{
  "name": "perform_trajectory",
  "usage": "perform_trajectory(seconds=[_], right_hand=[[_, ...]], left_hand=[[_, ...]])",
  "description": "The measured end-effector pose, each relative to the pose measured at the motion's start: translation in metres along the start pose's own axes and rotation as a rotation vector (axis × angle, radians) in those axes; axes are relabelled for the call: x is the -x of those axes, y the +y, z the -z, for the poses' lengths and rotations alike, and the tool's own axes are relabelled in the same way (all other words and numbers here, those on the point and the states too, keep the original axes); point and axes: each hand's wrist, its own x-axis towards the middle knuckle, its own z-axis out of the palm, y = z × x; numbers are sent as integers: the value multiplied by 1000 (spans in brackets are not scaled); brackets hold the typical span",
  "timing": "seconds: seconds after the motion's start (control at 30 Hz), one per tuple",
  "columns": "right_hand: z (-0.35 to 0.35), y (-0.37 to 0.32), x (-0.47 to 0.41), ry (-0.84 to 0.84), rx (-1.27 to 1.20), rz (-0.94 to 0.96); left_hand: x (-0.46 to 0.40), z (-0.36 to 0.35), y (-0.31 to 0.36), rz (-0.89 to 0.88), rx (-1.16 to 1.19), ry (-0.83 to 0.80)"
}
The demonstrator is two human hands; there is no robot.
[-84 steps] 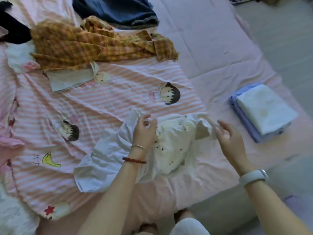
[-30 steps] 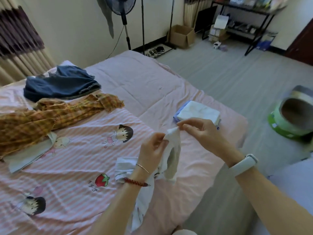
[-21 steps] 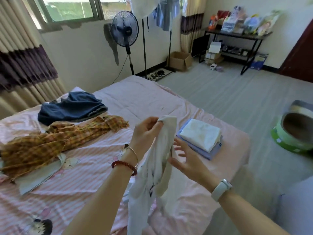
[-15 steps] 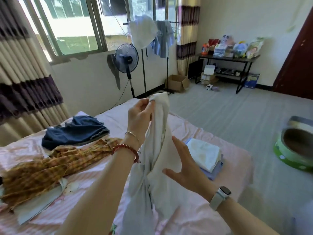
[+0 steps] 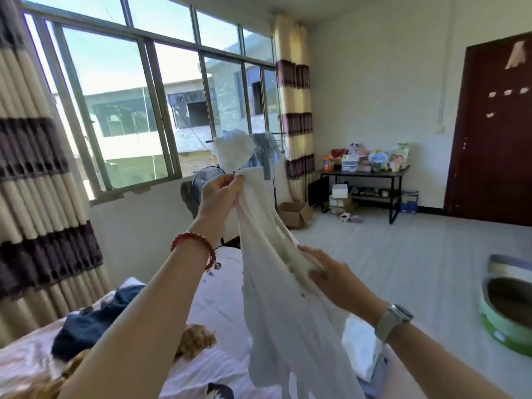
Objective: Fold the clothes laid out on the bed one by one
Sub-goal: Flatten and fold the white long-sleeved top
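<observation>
White garment [image 5: 276, 283] hangs in the air above the bed [image 5: 213, 306], lifted clear of it; its lower end is cut off by the frame's bottom edge. Left hand [image 5: 220, 197] pinches its top edge, fingers curled on the cloth. Right hand [image 5: 331, 275] grips the cloth lower down; its fingertips are partly hidden in the folds. Behind the garment, one folded stack [image 5: 359, 349] at the bed's right edge is mostly covered. One dark blue garment [image 5: 89, 321] and one yellow checked shirt [image 5: 195, 339] lie at the far left, half hidden by the left arm. One fan [image 5: 205, 182] stands behind the left hand.
</observation>
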Motion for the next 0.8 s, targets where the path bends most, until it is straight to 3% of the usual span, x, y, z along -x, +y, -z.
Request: perform_trajectory(seconds=[0.1, 0.2, 0.27, 0.33, 0.47, 0.53, 0.63, 0.73, 0.8], right_hand=[[43, 22, -6, -48, 107, -32], [80, 32, -9, -108, 37, -61], [97, 33, -14, -156, 22, -97], [106, 30, -17, -174, -34, -96], [120, 16, -12, -101, -384, -107], [124, 11, -7, -181, -511, -131], [130, 8, 2, -433, -621, -179], [129, 7, 9, -583, -389, -136], [124, 7, 9, -533, -168, -111]], left_hand=[[-5, 20, -17, 64, -106, -91], [3, 33, -40, 42, -259, -253], [8, 35, -52, -1, -359, -275], [9, 33, -60, -21, -384, -235], [6, 29, -69, -41, -227, -73], [5, 27, -71, -43, -204, 3], [2, 25, -76, -6, -208, 71], [3, 25, -81, 28, -184, 65], [5, 24, -81, 28, -195, 52]])
